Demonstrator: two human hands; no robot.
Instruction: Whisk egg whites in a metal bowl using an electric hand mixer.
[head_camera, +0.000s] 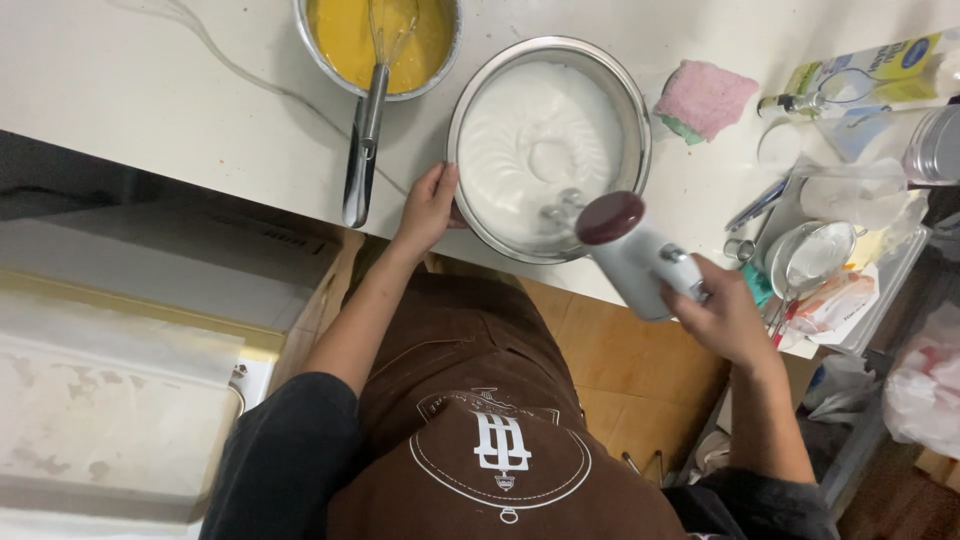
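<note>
A steel mixing bowl (632, 112) full of white whipped foam (540, 140) stands on the white counter (150, 90). My left hand (428, 205) grips the bowl's near-left rim. My right hand (722, 315) holds a white hand mixer (640, 255) with a dark red end, its beaters (560, 210) dipped into the foam at the bowl's near side.
A second steel bowl (330, 62) of yellow batter with a whisk (368, 130) sits at the far left. A pink sponge (706, 97), a carton (880, 65), a sieve (812, 255) and clutter crowd the right. A thin cable (250, 75) crosses the counter.
</note>
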